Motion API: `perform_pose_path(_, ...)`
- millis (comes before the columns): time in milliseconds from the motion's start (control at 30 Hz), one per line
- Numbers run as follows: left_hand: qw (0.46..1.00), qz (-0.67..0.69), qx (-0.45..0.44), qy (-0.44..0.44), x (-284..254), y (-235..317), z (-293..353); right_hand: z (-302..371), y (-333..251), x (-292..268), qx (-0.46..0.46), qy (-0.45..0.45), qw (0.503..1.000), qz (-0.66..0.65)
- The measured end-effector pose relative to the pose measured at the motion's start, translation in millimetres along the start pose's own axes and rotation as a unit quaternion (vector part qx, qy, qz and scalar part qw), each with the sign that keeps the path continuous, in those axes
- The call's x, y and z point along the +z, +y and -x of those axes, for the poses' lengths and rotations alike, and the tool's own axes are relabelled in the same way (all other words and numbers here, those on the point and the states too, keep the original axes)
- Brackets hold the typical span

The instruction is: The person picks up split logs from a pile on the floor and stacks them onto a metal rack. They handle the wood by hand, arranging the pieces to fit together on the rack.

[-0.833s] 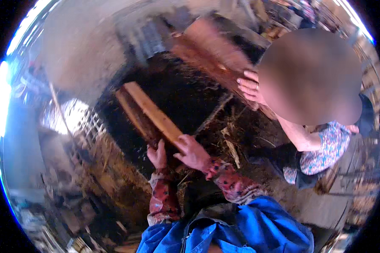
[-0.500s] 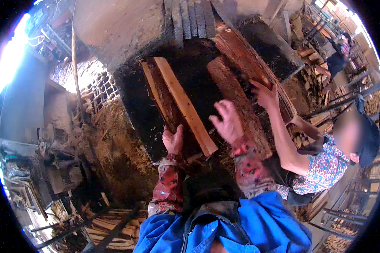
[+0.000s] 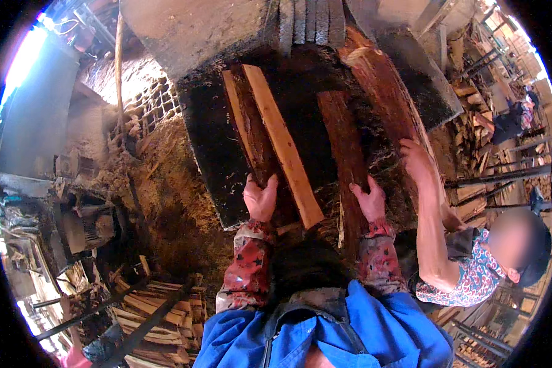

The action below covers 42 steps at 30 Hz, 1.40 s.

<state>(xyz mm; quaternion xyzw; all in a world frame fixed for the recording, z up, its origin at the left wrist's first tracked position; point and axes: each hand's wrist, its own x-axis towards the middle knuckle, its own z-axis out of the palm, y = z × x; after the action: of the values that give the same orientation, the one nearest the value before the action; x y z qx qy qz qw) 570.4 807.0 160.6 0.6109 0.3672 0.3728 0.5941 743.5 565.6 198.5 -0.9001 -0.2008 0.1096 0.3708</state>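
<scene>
Dark, soot-black metal makes up the slab (image 3: 211,147) in front of you, and everything here sits relative to it. Left of the slab, a slope of sawdust and dirt (image 3: 165,202) runs down to a stack of thin wood strips (image 3: 159,319) near your left elbow.

Your left hand (image 3: 260,199) rests at the slab's near edge, fingers curled over the near end of a dark, bark-covered plank (image 3: 251,132) that lies lengthwise on the slab, pointing away from you. Whether the hand clamps it or only presses on it, you cannot tell from this angle. Just beside that plank, touching its right side, lies a pale board (image 3: 282,144); its near end juts past the slab's edge between your two hands.

Right of the pale board, your right hand (image 3: 369,201) lies flat with spread fingers on the near end of a reddish plank (image 3: 343,138), pressing rather than pinching.

Further right, at the slab's right side, another person's hand (image 3: 417,161) rests open on a broad reddish slab of bark wood (image 3: 380,86) that angles up and away. That person crouches beside you in a patterned top. Beyond them, well apart from the slab, lie heaps of cut timber (image 3: 478,129).
</scene>
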Motion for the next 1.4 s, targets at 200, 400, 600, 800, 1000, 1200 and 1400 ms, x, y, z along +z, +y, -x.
perform_pose_path(200,1.000,0.000,-0.007,-0.006,-2,-8,-5,7,-41,28,-0.006,-0.046,0.969,-0.242)
perform_pose_path(400,0.997,-0.059,-0.050,-0.005,-2,35,5,-20,-151,58,-0.114,-0.126,0.932,-0.320)
perform_pose_path(600,0.999,-0.018,-0.045,-0.024,8,23,7,-35,-136,108,-0.287,0.012,0.958,-0.009)
perform_pose_path(800,0.997,-0.058,-0.053,-0.016,10,41,11,-9,-134,59,-0.312,-0.038,0.947,-0.060)
perform_pose_path(1000,0.995,-0.082,-0.060,0.003,9,56,14,-2,-113,10,-0.240,0.068,0.968,0.023)
perform_pose_path(1200,0.998,-0.016,-0.058,0.004,13,69,14,-18,-27,-20,-0.143,0.095,0.972,0.162)
perform_pose_path(1400,0.996,-0.064,-0.056,0.008,16,76,11,-43,-31,-50,-0.024,-0.055,0.995,0.082)
